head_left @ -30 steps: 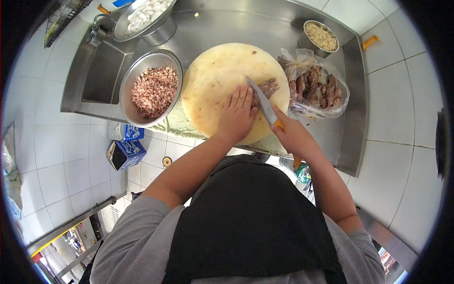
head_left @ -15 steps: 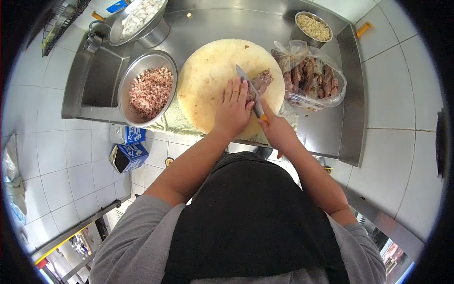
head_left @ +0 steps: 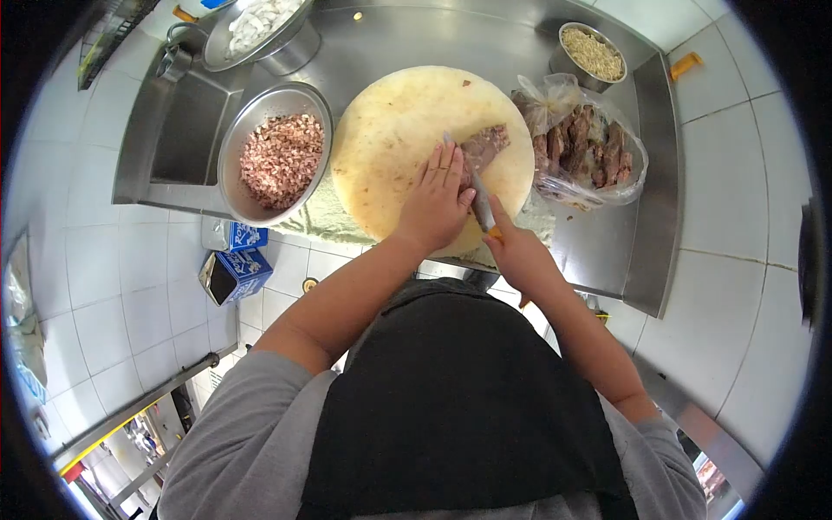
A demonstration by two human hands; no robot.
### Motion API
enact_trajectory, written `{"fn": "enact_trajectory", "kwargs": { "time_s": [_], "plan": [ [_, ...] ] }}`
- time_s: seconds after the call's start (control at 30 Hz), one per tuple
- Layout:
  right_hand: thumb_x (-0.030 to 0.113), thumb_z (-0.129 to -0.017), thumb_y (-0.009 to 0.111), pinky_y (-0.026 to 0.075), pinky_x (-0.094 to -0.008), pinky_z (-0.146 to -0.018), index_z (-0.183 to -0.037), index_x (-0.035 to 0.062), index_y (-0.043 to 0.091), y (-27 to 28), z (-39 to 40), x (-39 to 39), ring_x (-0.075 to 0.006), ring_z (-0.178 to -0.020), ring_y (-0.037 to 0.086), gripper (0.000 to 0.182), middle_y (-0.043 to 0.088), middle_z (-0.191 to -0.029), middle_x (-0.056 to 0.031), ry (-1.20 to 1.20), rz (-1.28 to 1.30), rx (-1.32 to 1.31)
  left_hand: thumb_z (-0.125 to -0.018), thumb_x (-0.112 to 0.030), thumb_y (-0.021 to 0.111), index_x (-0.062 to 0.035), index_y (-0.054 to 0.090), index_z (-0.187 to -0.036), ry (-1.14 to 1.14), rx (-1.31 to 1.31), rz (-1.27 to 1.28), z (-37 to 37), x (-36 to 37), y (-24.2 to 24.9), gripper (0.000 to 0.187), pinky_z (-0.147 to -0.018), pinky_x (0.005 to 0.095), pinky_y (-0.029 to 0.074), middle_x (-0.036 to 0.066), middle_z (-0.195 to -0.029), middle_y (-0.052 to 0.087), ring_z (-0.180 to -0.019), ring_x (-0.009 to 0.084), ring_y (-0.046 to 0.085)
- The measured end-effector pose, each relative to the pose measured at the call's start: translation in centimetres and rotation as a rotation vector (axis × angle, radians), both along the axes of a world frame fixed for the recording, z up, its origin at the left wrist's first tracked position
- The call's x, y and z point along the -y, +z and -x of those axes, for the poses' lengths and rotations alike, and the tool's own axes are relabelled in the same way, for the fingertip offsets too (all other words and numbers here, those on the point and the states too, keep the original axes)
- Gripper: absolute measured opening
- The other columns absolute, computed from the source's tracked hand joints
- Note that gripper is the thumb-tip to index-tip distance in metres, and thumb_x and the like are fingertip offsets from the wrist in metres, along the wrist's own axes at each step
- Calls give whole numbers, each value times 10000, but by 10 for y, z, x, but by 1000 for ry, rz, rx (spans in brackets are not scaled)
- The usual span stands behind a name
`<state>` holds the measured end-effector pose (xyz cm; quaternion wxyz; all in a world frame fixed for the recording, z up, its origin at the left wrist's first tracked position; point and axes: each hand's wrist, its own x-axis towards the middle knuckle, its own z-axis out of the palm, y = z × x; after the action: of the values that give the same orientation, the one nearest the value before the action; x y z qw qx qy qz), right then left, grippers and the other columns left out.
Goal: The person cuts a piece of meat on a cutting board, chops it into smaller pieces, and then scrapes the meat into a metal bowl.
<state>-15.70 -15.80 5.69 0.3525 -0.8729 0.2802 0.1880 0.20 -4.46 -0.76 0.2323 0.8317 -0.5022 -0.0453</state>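
A piece of dark meat (head_left: 487, 146) lies on the round cutting board (head_left: 381, 130), right of its middle. My right hand (head_left: 523, 256) is closed on the yellow handle of a knife (head_left: 482, 201); the blade crosses the meat and points up and left. My left hand (head_left: 436, 201) lies over the left part of the meat, fingers stretched and close together, beside the blade. The fingers hide part of the meat and of the blade's tip. A small dark scrap (head_left: 466, 83) rests near the board's top edge.
Left of the board stands a steel bowl of chopped meat (head_left: 282, 160), with a sink (head_left: 192, 139) beyond. A bowl of white pieces (head_left: 260, 26) is at the upper left. On the right are a plastic bag of dark meat (head_left: 589, 147) and a small bowl of shredded food (head_left: 593, 54).
The knife has drawn back toward me, with my right hand slightly lower and farther right. The whole view has shifted a little. My left hand still presses on the meat.
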Motion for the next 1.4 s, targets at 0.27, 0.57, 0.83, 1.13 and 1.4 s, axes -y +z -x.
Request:
{"fn": "enact_trajectory", "kwargs": {
  "time_s": [0.27, 0.57, 0.83, 1.13, 1.4],
  "plan": [
    [284, -1035, 566, 549, -550, -838, -1663, 234, 155, -8, -11, 3, -493, -914, 703, 752, 709, -999, -324, -26, 34, 149, -999, -320, 595, -3, 385, -1549, 36, 8, 98, -1, -1, 0, 668, -1227, 504, 282, 247, -1585, 403, -1496, 403, 352],
    [247, -1024, 567, 554, -564, -794, -1653, 228, 228, 38, 11, 0, -481, -845, 704, 715, 712, -948, -311, -296, -502, -23, -935, -240, 670, -67, 607, -1231, 1, -18, 292, 1, -4, 8, 349, -999, 480, 458, 151, -1206, 597, -1137, 361, 573],
    [215, -1023, 554, 544, -559, -872, -1662, 248, 156, 35, 21, -2, -504, -940, 700, 754, 708, -994, -338, -52, -117, 13, -911, -193, 690, -62, 596, -1200, 8, -57, 305, -1, -2, 8, 331, -958, 473, 481, 158, -1153, 600, -1089, 371, 586],
    [209, -1022, 552, 534, -555, -906, -1664, 248, 128, 35, 15, 5, -494, -988, 695, 770, 706, -1038, -330, 3, -140, -50, -929, -195, 693, -37, 575, -1239, 14, -160, 315, -4, -4, 4, 368, -987, 491, 462, 201, -1202, 596, -1102, 414, 580],
    [275, -1024, 556, 540, -542, -887, -1664, 224, 120, 4, -15, -9, -474, -995, 698, 776, 706, -1064, -313, 16, -66, -17, -942, -187, 676, -18, 554, -1264, 68, -189, 336, -7, -1, 1, 384, -1004, 501, 460, 235, -1224, 576, -1117, 435, 566]
  ]
}}
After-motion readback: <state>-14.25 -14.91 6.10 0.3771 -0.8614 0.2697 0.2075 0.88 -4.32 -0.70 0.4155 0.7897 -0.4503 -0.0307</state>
